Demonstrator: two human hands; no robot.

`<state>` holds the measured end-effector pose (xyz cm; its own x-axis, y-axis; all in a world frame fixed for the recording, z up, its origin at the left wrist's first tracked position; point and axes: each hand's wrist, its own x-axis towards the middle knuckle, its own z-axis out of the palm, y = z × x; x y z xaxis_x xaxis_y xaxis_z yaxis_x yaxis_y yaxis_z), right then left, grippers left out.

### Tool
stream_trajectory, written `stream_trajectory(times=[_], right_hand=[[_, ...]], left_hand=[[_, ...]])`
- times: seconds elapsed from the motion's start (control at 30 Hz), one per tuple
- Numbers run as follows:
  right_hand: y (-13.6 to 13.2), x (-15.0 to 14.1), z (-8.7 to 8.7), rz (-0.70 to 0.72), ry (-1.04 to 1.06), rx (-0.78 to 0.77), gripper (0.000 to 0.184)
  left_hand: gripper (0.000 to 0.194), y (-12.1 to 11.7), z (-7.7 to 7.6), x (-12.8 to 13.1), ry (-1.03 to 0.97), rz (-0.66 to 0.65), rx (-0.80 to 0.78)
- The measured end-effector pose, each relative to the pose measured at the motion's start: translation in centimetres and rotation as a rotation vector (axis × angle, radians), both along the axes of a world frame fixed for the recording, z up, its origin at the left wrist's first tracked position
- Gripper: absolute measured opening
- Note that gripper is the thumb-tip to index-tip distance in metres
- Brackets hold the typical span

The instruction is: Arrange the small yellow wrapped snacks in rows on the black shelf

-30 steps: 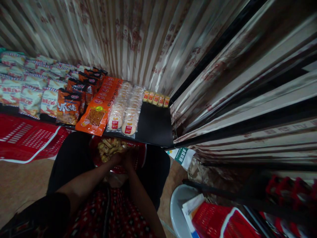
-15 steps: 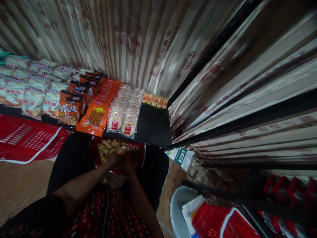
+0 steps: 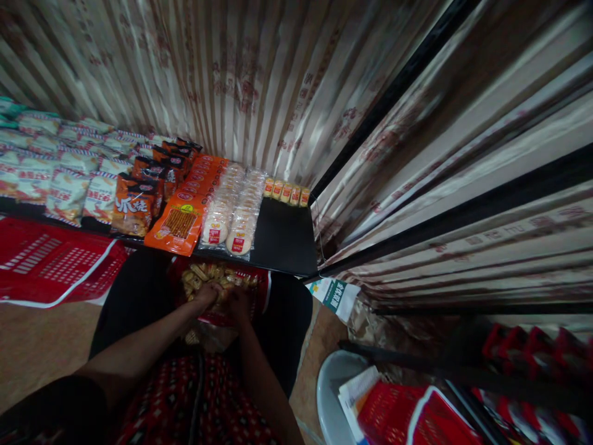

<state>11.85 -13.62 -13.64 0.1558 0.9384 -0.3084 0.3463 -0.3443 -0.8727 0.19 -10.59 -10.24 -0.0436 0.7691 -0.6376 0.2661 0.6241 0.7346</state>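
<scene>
A red basket [image 3: 265, 289] sits between my knees, heaped with small gold-wrapped snack packs [image 3: 204, 272]. In among these packs, my left hand [image 3: 207, 296] has its fingers curled round some of them. Close beside it on the right, my right hand [image 3: 238, 304] is bent inward over the packs; shadow hides most of its fingers, which look closed. On the black shelf [image 3: 285, 238] just beyond, a short row of small yellow packs [image 3: 287, 192] stands along the back edge. Left of that gap lie two rows of clear-wrapped round crackers [image 3: 239, 238].
An orange bag of stick snacks [image 3: 180, 216], dark orange snack bags [image 3: 133, 204] and several white bags [image 3: 67, 191] fill the shelf leftward. A red basket [image 3: 60, 259] lies below left. A grey basin [image 3: 327, 395] and black rack bar [image 3: 389, 352] are at right; pleated curtain [image 3: 259, 80] hangs behind.
My hands have drawn slightly apart in the basket, with the left shifted a little left and more gold packs showing between them. The view has shifted slightly.
</scene>
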Motion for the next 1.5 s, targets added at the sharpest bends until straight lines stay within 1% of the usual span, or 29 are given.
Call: stream_trajectory(times=[0.2,0.37,0.47,0.57,0.63,0.73,0.87,0.97,1.1,1.27,1.37,1.5], right_hand=[[-0.1,0.4,1.1,-0.041,-0.083,0.022,0.029],[-0.4,0.7,2.3,0.030,-0.404,0.112,0.028],[-0.6,0.9,3.0,0.092,-0.469,0.148,0.029],[-0.6,1.2,3.3,0.149,-0.450,0.184,0.030],[-0.6,1.4,3.5,0.160,-0.423,0.190,0.029],[-0.6,1.7,3.8,0.138,-0.345,0.198,0.029],[-0.7,2.0,4.3,0.125,-0.191,0.181,0.028],[-1.0,2.3,4.5,0.095,-0.131,0.140,0.026],[-1.4,2.5,4.9,0.059,-0.081,0.105,0.028],[-1.8,2.7,6.3,0.072,0.016,0.099,0.033],[-2.0,2.9,7.0,0.080,0.098,0.126,0.037],[-2.4,3.3,7.3,0.089,0.104,0.172,0.041]], left_hand=[[0.025,0.2,1.5,-0.5,-0.090,-0.003,0.000],[0.022,0.8,1.8,-1.4,-0.135,-0.027,0.015],[0.023,1.2,1.7,-1.9,-0.131,-0.064,0.039],[0.022,1.4,1.7,-2.3,-0.135,-0.100,0.057],[0.020,1.6,2.1,-2.5,-0.142,-0.130,0.065],[0.019,1.9,3.0,-2.6,-0.145,-0.171,0.070],[0.015,2.2,4.3,-2.4,-0.168,-0.193,0.091],[0.012,2.4,4.6,-2.3,-0.222,-0.204,0.103],[0.014,2.6,4.9,-2.2,-0.241,-0.232,0.120],[0.015,2.7,6.4,-1.9,-0.239,-0.238,0.113],[0.015,2.7,7.4,-1.5,-0.263,-0.243,0.097],[0.019,2.8,8.0,-0.9,-0.295,-0.258,0.125]])
